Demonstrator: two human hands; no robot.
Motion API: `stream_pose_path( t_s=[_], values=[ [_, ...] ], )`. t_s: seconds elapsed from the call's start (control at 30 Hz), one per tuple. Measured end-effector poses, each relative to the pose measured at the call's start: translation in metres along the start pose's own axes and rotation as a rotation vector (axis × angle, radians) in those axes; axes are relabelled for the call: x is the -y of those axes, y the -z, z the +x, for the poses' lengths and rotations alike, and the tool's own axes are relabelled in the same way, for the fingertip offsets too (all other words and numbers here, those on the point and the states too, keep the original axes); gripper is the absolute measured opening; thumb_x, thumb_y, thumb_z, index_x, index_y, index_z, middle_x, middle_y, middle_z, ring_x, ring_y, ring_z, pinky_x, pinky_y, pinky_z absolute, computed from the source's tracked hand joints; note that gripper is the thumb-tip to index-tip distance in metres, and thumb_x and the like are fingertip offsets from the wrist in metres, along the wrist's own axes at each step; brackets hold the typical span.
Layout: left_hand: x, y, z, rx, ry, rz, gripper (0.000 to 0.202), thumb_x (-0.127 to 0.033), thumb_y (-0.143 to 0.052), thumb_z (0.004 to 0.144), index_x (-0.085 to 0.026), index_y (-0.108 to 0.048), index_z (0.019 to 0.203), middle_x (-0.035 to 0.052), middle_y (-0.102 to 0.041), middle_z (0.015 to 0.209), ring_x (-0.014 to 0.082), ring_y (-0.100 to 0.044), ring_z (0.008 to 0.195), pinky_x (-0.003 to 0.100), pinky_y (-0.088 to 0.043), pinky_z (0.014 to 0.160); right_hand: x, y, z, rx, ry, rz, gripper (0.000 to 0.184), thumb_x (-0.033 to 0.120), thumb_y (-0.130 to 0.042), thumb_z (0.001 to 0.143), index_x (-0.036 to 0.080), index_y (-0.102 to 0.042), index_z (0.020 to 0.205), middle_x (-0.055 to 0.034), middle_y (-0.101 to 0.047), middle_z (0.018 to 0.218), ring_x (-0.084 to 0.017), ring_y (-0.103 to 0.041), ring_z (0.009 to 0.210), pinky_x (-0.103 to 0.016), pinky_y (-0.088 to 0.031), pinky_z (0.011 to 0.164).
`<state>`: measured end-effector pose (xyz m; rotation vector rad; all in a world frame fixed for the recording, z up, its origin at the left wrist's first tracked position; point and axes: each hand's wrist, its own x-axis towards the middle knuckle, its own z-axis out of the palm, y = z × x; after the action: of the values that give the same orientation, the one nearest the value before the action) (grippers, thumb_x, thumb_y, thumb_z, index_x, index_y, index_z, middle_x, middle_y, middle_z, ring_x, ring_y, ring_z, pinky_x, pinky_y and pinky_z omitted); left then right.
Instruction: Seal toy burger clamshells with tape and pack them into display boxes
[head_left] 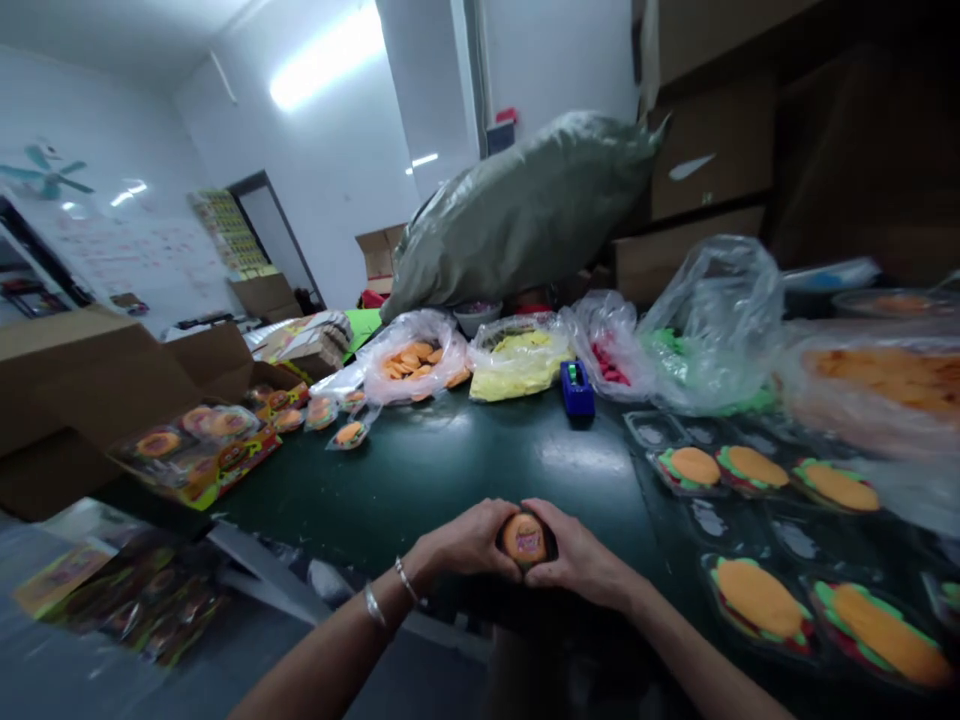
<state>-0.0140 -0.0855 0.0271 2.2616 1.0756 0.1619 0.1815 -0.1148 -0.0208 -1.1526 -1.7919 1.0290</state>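
Near the front edge of the dark green table, my left hand (pixel 478 532) and my right hand (pixel 576 560) close round one small toy-like burger (pixel 524 538) from both sides. Its orange bun top faces up and carries a printed label; the lower part is hidden by my fingers. To the right, several clear plastic trays (pixel 709 520) stand in rows, and some hold burgers (pixel 761 598) with orange tops over green and red layers. A few small packed burgers (pixel 350 434) lie to the left, beyond my left hand.
Along the back stand plastic bags of orange rounds (pixel 412 360), yellow pieces (pixel 517 362), red pieces (pixel 611 365) and green pieces (pixel 667 345). A blue tape dispenser (pixel 577 390) sits before them. An open carton (pixel 82 375) and a display box of burgers (pixel 202 450) are left.
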Motion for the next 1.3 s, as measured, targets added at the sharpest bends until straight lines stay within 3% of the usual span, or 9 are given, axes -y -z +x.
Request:
stream_pose_path(
  t_s=[0.13, 0.33, 0.57, 0.83, 0.93, 1.0, 1.07, 1.17, 1.3],
  values=[
    [0.006, -0.015, -0.014, -0.121, -0.057, -0.038, 0.072, -0.025, -0.082, 0.059, -0.019, -0.052, 0.124, 0.0089, -0.057, 0.123, 0.0259, -0.054, 0.11, 0.04, -0.044, 0.096, -0.008, 0.011, -0.004, -0.12, -0.111, 0.147, 0.037, 0.039, -0.054, 0.08, 0.017, -0.058, 0.11, -0.0125, -0.068, 0.107, -0.025, -0.068, 0.091, -0.038, -0.056, 0.072],
    [0.021, -0.039, -0.026, -0.241, -0.167, -0.063, 0.081, -0.009, -0.073, 0.066, -0.022, -0.035, 0.136, 0.0135, -0.042, 0.14, 0.0267, -0.039, 0.129, 0.047, -0.034, 0.109, -0.002, 0.014, 0.003, 0.006, -0.277, 0.327, 0.034, 0.05, -0.051, 0.083, 0.018, -0.055, 0.072, 0.0038, -0.056, 0.058, -0.013, -0.056, 0.05, -0.025, -0.047, 0.048],
    [0.025, -0.038, -0.025, -0.233, -0.292, -0.064, 0.085, -0.009, -0.07, 0.072, -0.025, -0.024, 0.142, 0.0144, -0.041, 0.141, 0.0286, -0.039, 0.128, 0.05, -0.039, 0.107, 0.011, 0.008, 0.004, -0.007, -0.316, 0.274, 0.027, 0.045, -0.057, 0.082, 0.021, -0.05, 0.073, 0.0049, -0.049, 0.064, -0.012, -0.047, 0.059, -0.024, -0.04, 0.055],
    [0.025, -0.036, -0.024, -0.181, -0.203, -0.159, 0.087, -0.008, -0.068, 0.073, -0.027, -0.023, 0.145, 0.0121, -0.042, 0.142, 0.0281, -0.04, 0.128, 0.048, -0.039, 0.108, 0.012, 0.001, 0.01, -0.082, -0.343, 0.104, 0.026, 0.043, -0.051, 0.087, 0.021, -0.055, 0.074, 0.0022, -0.053, 0.069, -0.015, -0.049, 0.065, -0.025, -0.042, 0.059],
    [0.031, -0.025, -0.025, -0.108, -0.205, -0.236, 0.092, -0.018, -0.075, 0.072, -0.027, -0.022, 0.147, 0.0134, -0.035, 0.149, 0.0315, -0.032, 0.136, 0.053, -0.032, 0.112, 0.006, -0.003, 0.006, -0.15, -0.346, 0.149, 0.028, 0.047, -0.052, 0.087, 0.021, -0.057, 0.075, 0.0016, -0.054, 0.069, -0.015, -0.052, 0.064, -0.024, -0.045, 0.057],
    [0.033, -0.016, -0.026, -0.122, -0.096, -0.348, 0.099, -0.031, -0.081, 0.067, -0.026, -0.024, 0.147, 0.0153, -0.032, 0.151, 0.0342, -0.034, 0.135, 0.054, -0.034, 0.109, 0.003, -0.007, -0.002, -0.198, -0.343, 0.16, 0.029, 0.049, -0.053, 0.087, 0.022, -0.058, 0.077, 0.0008, -0.056, 0.069, -0.016, -0.055, 0.063, -0.023, -0.048, 0.055],
    [0.033, -0.01, -0.026, -0.197, 0.079, -0.53, 0.085, -0.038, -0.078, 0.07, -0.024, -0.037, 0.142, 0.015, -0.046, 0.141, 0.0313, -0.05, 0.12, 0.049, -0.044, 0.099, 0.001, -0.011, -0.013, -0.238, -0.338, 0.146, 0.028, 0.048, -0.053, 0.087, 0.022, -0.059, 0.079, -0.0002, -0.058, 0.069, -0.016, -0.057, 0.062, -0.022, -0.049, 0.053],
    [0.026, -0.013, -0.023, -0.195, 0.23, -0.9, 0.035, -0.035, -0.067, 0.079, -0.018, -0.066, 0.109, 0.0067, -0.068, 0.099, 0.0191, -0.061, 0.085, 0.033, -0.05, 0.077, 0.002, -0.017, -0.031, -0.31, -0.293, 0.084, 0.021, 0.043, -0.053, 0.089, 0.024, -0.06, 0.084, -0.0017, -0.061, 0.074, -0.017, -0.06, 0.064, -0.022, -0.052, 0.056],
    [0.008, -0.026, -0.022, -0.137, 0.284, -1.24, 0.025, -0.035, -0.075, 0.071, -0.014, -0.07, 0.082, 0.0004, -0.063, 0.072, 0.0099, -0.053, 0.064, 0.022, -0.042, 0.062, 0.01, -0.022, -0.053, -0.358, -0.16, -0.014, 0.017, 0.038, -0.052, 0.09, 0.025, -0.061, 0.086, -0.0022, -0.063, 0.075, -0.017, -0.062, 0.065, -0.021, -0.053, 0.056]
  ],
)
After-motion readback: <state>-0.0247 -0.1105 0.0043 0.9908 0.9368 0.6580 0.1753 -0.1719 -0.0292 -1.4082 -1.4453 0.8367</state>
